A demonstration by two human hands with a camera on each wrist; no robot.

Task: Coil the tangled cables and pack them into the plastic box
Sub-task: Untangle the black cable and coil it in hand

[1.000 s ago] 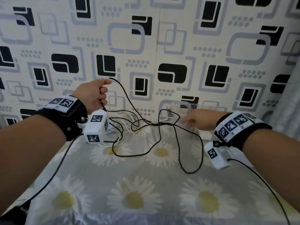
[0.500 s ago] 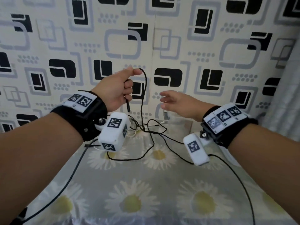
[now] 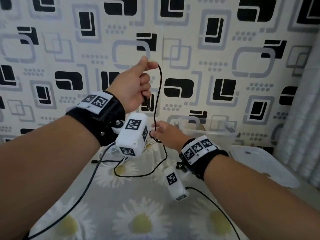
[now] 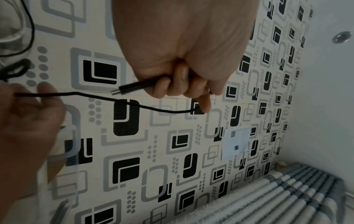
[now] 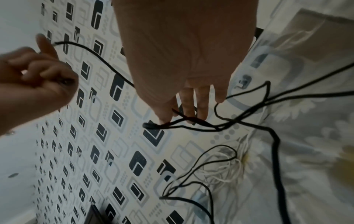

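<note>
My left hand (image 3: 144,78) is raised in front of the wall and grips the black cable (image 3: 160,87) near its end. The plug (image 4: 132,87) sticks out below the fist. The cable arcs over the index fingertip and hangs down to my right hand (image 3: 158,133), lower and in front of the box. In the right wrist view the cable (image 5: 191,124) runs between the thumb and nearly straight fingers of my right hand (image 5: 184,109), which pinch it. The rest trails in loose loops (image 3: 138,174) on the table. The clear plastic box (image 3: 216,130) stands at the back right.
A tangle of white cable (image 3: 110,153) lies on the daisy-print tablecloth (image 3: 143,219) under my left wrist. The box lid (image 3: 259,163) lies flat at the right. A patterned wall closes the back and a curtain hangs at the far right.
My left hand has risen, lifting the cable end off the table. My right hand has moved left from near the box and taken the hanging cable below the left hand.
</note>
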